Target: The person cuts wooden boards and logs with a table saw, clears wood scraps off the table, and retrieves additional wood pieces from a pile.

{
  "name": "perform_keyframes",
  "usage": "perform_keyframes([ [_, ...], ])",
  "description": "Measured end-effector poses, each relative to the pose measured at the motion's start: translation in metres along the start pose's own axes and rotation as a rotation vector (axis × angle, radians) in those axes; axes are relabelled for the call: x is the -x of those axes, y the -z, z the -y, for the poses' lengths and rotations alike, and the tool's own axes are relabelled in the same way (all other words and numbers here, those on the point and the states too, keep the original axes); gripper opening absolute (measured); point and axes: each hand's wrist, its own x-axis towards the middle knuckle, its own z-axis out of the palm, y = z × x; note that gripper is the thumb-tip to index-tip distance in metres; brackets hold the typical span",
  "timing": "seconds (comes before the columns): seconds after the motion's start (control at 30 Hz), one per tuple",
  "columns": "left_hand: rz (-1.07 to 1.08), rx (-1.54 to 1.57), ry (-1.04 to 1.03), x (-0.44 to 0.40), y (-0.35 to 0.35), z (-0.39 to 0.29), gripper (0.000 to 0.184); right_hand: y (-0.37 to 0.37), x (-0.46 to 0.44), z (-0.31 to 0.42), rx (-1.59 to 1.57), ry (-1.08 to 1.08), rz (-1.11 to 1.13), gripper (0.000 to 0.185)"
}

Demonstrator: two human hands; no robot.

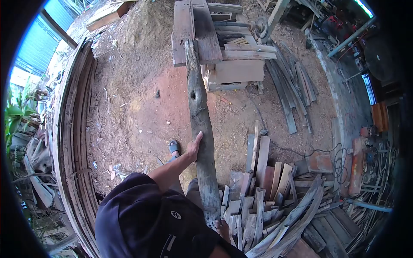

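Observation:
A long weathered wooden beam [201, 124], grey-brown with a dark hole near its far part, runs from my body toward the saw table. Its far tip overlaps the edge of the plank-topped table [183, 34]. My left hand [194, 148] grips the beam's left side near the middle, thumb on top and fingers hidden beneath. At the near end, my right hand [223, 230] is closed against the right side, largely hidden by the beam and my dark shirt.
Stacked offcuts [258, 206] stand close on my right. Long planks [75, 129] line the left side. Loose boards [290, 94] lie beside the table, near a wheel [261, 27]. A dark cable [297, 150] crosses the dirt floor [137, 86].

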Motion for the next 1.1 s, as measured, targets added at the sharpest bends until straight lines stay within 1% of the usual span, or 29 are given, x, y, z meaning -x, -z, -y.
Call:
perform_keyframes([
  [0.1,0.012,-0.005,0.032,-0.009,0.001,0.001,0.095,0.003,-0.003,0.008,0.023,0.009,-0.018,0.049],
  [0.17,0.015,0.012,0.022,-0.013,-0.001,0.005,0.095,0.007,-0.003,0.012,-0.002,0.096,-0.101,0.064],
  [0.3,0.023,0.035,0.009,-0.024,-0.006,0.013,0.095,0.022,-0.008,0.012,0.022,0.038,-0.056,0.067],
  [0.4,0.026,0.03,0.047,-0.034,-0.006,0.016,0.095,0.03,-0.01,0.017,0.022,0.075,-0.087,0.073],
  [0.43,0.025,0.033,0.046,-0.036,-0.006,0.017,0.095,0.033,-0.013,0.02,0.025,0.077,-0.086,0.073],
  [0.5,0.012,0.034,0.04,-0.025,-0.011,0.01,0.095,0.038,-0.014,0.019,0.028,0.0,-0.006,0.056],
  [0.6,0.029,0.082,0.019,-0.02,-0.015,0.004,0.094,0.039,-0.015,0.018,0.017,0.0,0.012,0.056],
  [0.7,0.007,0.042,0.028,-0.014,-0.014,-0.004,0.093,0.034,-0.015,0.021,0.037,-0.002,-0.009,0.055],
  [0.73,0.006,0.044,0.03,-0.019,-0.012,-0.003,0.093,0.029,-0.013,0.024,0.004,0.096,-0.107,0.079],
  [0.83,0.017,0.041,0.024,-0.032,-0.006,-0.002,0.093,0.027,-0.01,0.035,-0.033,0.077,-0.04,0.077],
  [0.93,-0.009,0.0,0.009,-0.027,-0.002,-0.009,0.096,0.011,-0.016,0.022,0.004,0.07,-0.054,0.073],
  [1.03,-0.007,-0.008,-0.008,-0.043,0.004,-0.007,0.099,0.001,-0.019,0.018,0.032,0.052,-0.053,0.071],
  [1.1,0.01,0.002,-0.015,-0.052,0.007,-0.009,0.1,0.002,-0.019,0.03,0.026,0.058,-0.049,0.07],
])
